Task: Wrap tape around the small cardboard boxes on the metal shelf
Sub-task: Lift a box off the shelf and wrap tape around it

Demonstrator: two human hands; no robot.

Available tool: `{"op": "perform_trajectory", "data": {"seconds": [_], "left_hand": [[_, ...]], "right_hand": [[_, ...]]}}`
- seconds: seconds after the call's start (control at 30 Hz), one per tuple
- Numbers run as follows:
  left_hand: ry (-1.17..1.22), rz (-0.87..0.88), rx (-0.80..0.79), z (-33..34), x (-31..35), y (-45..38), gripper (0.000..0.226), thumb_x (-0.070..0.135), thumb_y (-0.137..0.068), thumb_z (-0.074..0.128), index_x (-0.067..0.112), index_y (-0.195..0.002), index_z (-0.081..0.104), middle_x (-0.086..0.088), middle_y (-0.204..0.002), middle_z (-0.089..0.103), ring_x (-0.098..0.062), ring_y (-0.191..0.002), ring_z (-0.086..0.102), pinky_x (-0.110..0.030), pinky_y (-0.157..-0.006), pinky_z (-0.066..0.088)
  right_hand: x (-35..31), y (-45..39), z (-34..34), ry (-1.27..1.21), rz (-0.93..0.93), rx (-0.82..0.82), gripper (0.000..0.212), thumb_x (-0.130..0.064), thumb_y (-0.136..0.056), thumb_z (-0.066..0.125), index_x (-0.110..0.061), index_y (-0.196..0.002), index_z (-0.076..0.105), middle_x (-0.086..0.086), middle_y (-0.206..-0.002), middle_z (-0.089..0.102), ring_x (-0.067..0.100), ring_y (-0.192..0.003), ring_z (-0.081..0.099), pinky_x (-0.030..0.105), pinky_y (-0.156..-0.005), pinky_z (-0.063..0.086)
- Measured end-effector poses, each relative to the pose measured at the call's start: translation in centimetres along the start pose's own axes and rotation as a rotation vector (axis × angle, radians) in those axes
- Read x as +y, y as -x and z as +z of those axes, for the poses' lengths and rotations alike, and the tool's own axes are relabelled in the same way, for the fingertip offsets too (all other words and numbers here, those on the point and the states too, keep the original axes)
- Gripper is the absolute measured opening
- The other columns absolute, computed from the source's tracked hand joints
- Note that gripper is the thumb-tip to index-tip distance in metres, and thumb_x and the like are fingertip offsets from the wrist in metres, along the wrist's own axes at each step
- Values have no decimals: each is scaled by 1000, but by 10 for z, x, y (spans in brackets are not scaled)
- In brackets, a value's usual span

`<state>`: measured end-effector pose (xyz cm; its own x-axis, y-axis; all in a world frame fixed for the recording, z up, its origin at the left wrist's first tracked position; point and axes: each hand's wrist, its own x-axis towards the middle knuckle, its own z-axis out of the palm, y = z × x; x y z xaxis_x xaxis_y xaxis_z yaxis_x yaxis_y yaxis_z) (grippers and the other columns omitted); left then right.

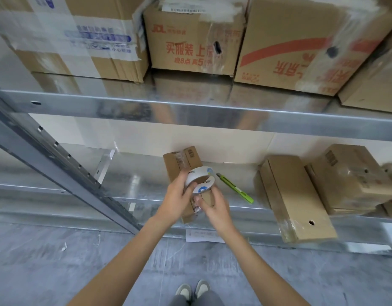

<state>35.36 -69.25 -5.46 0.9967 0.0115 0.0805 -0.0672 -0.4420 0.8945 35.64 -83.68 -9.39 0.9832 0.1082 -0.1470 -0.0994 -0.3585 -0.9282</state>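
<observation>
A small cardboard box (181, 161) lies lengthwise on the lower metal shelf (133, 180), some clear tape across its far end. My left hand (176, 195) grips a white tape roll (200, 178) just above the box. My right hand (214, 205) pinches the clear tape end near the box's front, right below the roll. Both hands hide the middle of the box.
A green utility knife (235, 188) lies on the shelf just right of the box. Two more small boxes (294, 195) (349, 180) rest further right. Large cartons (190, 38) fill the upper shelf. A slanted steel upright (65, 171) stands at left; a paper sheet (203, 236) hangs at the shelf edge.
</observation>
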Motion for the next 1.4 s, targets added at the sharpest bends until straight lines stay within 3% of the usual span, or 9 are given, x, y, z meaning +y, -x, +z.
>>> {"op": "perform_trajectory", "data": {"seconds": [0.07, 0.17, 0.23, 0.33, 0.5, 0.63, 0.77, 1.17, 1.4], "left_hand": [[-86, 20, -35, -2, 1, 1, 23, 12, -100, 51, 20, -121, 51, 12, -104, 60, -5, -94, 57, -8, -76, 41], [-252, 68, -111, -8, 6, 5, 33, 9, -99, 44, 19, -131, 44, 0, -116, 56, -16, -101, 54, -30, -83, 48], [-420, 99, -112, -17, 9, 11, 40, 5, -95, 43, 19, -133, 44, -4, -114, 56, -23, -96, 55, -40, -77, 50], [-692, 131, -54, -41, 9, 22, 52, -5, -84, 56, 13, -133, 52, -8, -98, 62, -30, -81, 56, -34, -70, 43], [-992, 157, -18, -75, 3, 39, 79, -20, -58, 66, 14, -130, 62, -2, -66, 48, -20, -57, 35, -30, -64, 31], [-1032, 167, 46, -78, 1, 43, 89, -24, -42, 69, 11, -124, 66, -2, -60, 48, -17, -54, 21, -28, -57, 31], [-1014, 109, 26, -76, -3, 42, 88, -25, -51, 66, 13, -130, 63, -3, -64, 47, -18, -56, 24, -29, -60, 31], [-1052, 47, 31, -74, -13, 40, 98, -25, -42, 68, 18, -130, 62, -2, -67, 47, -17, -56, 24, -28, -62, 31], [-934, -173, -128, -65, -37, 42, 86, -17, -81, 39, 34, -150, 27, 4, -92, 39, -11, -61, 20, -29, -72, 24]], "right_hand": [[4, 0, 4, 28, -27, 25, 43, -30, -87, 70, -25, -127, 56, -11, -125, 58, 4, -118, 52, 19, -97, 42], [6, 0, 5, 54, -2, 37, 38, -29, -87, 69, -29, -123, 56, -11, -124, 56, 7, -118, 51, 4, -90, 37], [6, 2, 4, 70, -9, 22, 54, -29, -88, 68, -23, -138, 47, -10, -139, 48, 5, -127, 45, 11, -99, 35], [5, 6, 3, 104, -9, -8, 76, -33, -91, 65, -24, -153, 22, -14, -148, 33, -1, -134, 29, 16, -108, 24], [-1, 7, 5, 93, 22, -18, 79, -39, -91, 63, -26, -154, 18, -8, -157, 25, 5, -142, 24, 21, -112, 20], [-3, 7, 7, 82, 23, -17, 80, -39, -91, 63, -25, -154, 17, -5, -158, 25, 6, -142, 24, 21, -112, 21], [-4, 7, 6, 89, 25, -26, 79, -39, -92, 63, -25, -155, 17, -5, -159, 24, 7, -143, 23, 21, -112, 21], [-8, 7, 9, 98, 31, -14, 77, -37, -93, 61, -20, -155, 17, -2, -159, 24, 9, -144, 23, 19, -112, 20], [-8, 11, 8, 110, 18, -23, 77, -38, -95, 58, -21, -155, 13, -2, -160, 21, 10, -145, 21, 22, -114, 19]]}}
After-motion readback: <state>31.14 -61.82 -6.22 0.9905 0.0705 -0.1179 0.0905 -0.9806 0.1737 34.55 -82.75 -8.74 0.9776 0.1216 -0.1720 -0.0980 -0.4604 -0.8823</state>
